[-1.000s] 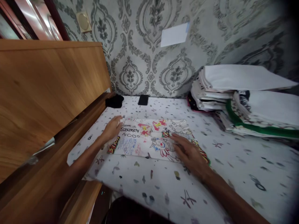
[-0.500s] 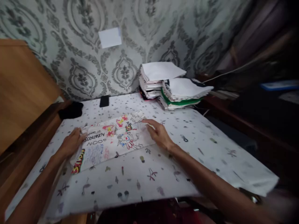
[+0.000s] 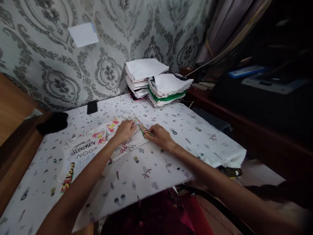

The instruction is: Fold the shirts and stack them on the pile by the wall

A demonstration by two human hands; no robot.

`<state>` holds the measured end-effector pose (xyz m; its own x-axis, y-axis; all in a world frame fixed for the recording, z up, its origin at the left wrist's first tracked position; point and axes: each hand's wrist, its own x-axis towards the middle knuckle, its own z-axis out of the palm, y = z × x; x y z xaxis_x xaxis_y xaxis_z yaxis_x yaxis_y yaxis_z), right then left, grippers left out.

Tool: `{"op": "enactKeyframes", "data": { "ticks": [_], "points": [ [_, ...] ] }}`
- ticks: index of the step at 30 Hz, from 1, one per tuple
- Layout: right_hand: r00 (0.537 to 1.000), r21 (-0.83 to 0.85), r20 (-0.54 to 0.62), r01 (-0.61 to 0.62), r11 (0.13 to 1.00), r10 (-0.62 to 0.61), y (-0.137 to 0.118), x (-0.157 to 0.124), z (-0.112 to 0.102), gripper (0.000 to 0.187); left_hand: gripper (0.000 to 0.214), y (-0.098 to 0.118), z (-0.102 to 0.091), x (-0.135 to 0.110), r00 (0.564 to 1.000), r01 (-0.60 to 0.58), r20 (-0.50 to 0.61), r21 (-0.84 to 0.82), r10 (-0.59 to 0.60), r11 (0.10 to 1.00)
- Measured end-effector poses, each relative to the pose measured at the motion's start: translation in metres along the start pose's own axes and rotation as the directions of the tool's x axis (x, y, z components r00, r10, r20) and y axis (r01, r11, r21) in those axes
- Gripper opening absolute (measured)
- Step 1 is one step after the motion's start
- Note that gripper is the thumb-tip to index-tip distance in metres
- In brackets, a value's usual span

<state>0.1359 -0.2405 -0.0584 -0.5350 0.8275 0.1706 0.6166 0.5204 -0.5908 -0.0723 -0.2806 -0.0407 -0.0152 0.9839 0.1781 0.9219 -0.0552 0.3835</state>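
A white T-shirt (image 3: 83, 151) covered with colourful lettering and doodles lies folded into a long strip on the patterned tablecloth (image 3: 137, 174). My left hand (image 3: 125, 131) rests on its right part, fingers bent and closed on the fabric. At the shirt's right end, my right hand (image 3: 160, 136) pinches the edge, where a strip of bright lettering shows. My left forearm hides part of the shirt's middle and lower edge.
Two stacks of folded clothes (image 3: 168, 84) stand against the wall at the back. A black phone (image 3: 92, 107) and a black cloth item (image 3: 52, 123) lie toward the back left. A dark wooden surface (image 3: 244, 122) runs along the right.
My left hand has moved from the shirt's left end to its right part. The right end is now folded inward, with bright lettering showing there. The view has turned right.
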Motion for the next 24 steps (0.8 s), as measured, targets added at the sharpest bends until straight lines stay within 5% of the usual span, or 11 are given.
{"op": "enactKeyframes", "data": {
  "ticks": [4, 12, 18, 24],
  "points": [
    [1.0, 0.115, -0.007, 0.02, 0.993, -0.019, 0.0, 0.001, -0.001, 0.018, 0.011, 0.006, 0.021, 0.023, 0.998, 0.065, -0.004, -0.132, -0.066, 0.989],
    [0.998, 0.554, 0.018, 0.044, 0.832, -0.065, -0.003, 0.002, 0.003, 0.018, 0.011, 0.002, 0.028, 0.017, 0.968, 0.124, -0.168, -0.322, -0.186, 0.939],
    [0.996, 0.295, 0.067, 0.032, 0.955, -0.054, 0.001, -0.003, -0.005, 0.012, 0.009, 0.011, 0.034, 0.014, 0.967, 0.155, -0.17, -0.202, -0.191, 0.967],
    [0.995, 0.096, 0.091, -0.044, 0.994, 0.035, -0.001, -0.005, -0.004, 0.03, 0.006, 0.017, 0.039, 0.01, 0.968, 0.16, -0.195, -0.01, -0.159, 0.987]
  ]
}}
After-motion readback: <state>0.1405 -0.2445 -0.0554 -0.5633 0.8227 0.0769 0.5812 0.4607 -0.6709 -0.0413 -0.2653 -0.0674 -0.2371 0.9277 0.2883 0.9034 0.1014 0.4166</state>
